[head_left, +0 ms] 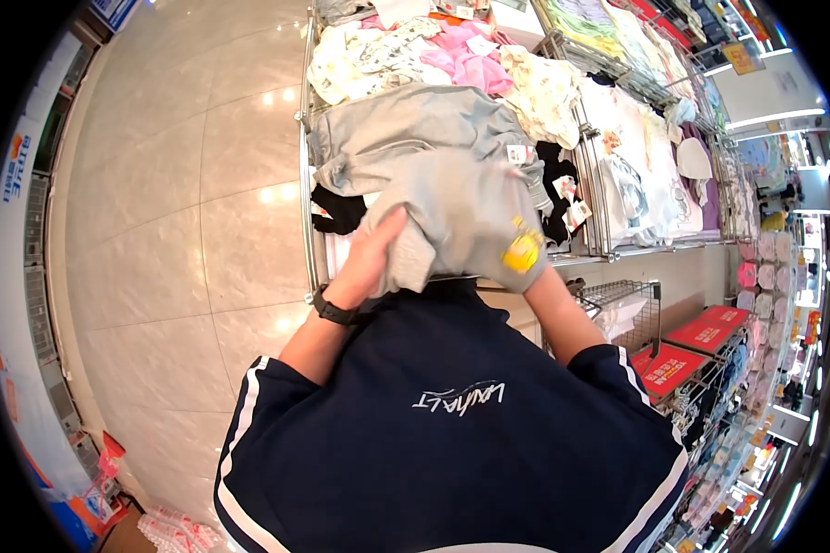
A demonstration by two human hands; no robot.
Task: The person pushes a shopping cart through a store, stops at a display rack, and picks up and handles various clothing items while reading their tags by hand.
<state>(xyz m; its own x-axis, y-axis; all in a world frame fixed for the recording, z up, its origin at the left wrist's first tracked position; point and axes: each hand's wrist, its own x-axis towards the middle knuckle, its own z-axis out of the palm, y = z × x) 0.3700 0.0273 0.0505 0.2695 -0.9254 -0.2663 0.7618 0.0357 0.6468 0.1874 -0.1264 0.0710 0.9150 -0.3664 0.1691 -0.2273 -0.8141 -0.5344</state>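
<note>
A grey garment (461, 198) with a yellow cartoon-like print lies bunched over the front of a metal-framed display bin. My left hand (371, 260), with a black watch on the wrist, grips its near left edge, thumb on top of the cloth. At the garment's right side, beside the yellow print, my right hand (537, 279) goes under or into the fabric, so its fingers are hidden. Behind lies more grey cloth (406, 120); whether it is a separate piece cannot be made out. A white price tag (519, 154) shows at its right.
Cream printed clothes (364, 60) and pink clothes (470, 60) are heaped farther back in the bin. Black items with tags (563, 198) lie at the right. Another rack of white clothes (641, 175) adjoins it. A wire basket (622, 309) stands near my right arm, and tiled floor (184, 184) stretches left.
</note>
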